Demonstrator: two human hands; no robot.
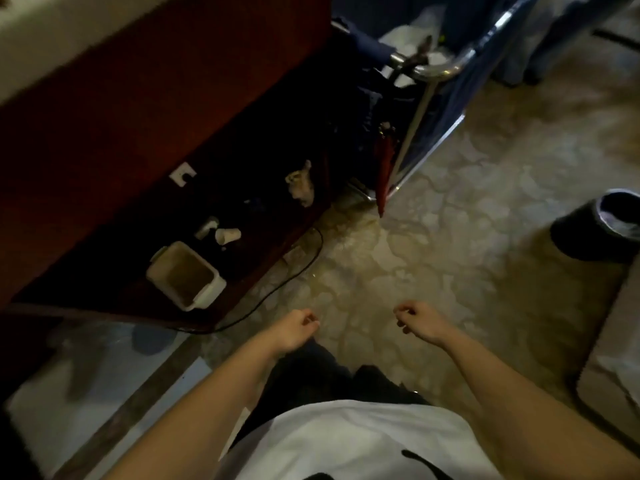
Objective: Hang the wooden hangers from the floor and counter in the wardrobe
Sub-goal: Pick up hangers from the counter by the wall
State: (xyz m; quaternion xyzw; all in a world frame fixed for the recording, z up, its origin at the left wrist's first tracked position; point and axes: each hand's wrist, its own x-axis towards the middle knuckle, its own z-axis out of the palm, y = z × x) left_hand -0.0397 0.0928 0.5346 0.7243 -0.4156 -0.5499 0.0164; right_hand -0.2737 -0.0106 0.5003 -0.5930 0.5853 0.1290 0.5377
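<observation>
**Two empty hands held out over a dim patterned floor**

Where the wooden hangers are cannot be told in this dark, blurred view looking straight down. The left hand (298,323) and the right hand (419,321) are held out side by side, apart from each other, in the near centre above the pale patterned floor (433,237). The fingers of each hand are loosely curled inward and hold nothing. Bare forearms lead back to a white shirt (346,441) at the near edge.

On the left, a dark red-brown wooden counter (121,116) runs from near to far. On it sit a white rectangular plastic tub (207,299), a white paper cup (228,235) lying on its side just beyond the tub, and a pale crumpled object (300,184) farther along. A thin black cable (287,282) trails over the floor beside the counter.

Past the counter's far end stands a cart of chrome tubing and dark blue fabric (446,109). On the right, a round black waste bin (581,237) with a clear liner stands on the floor.
</observation>
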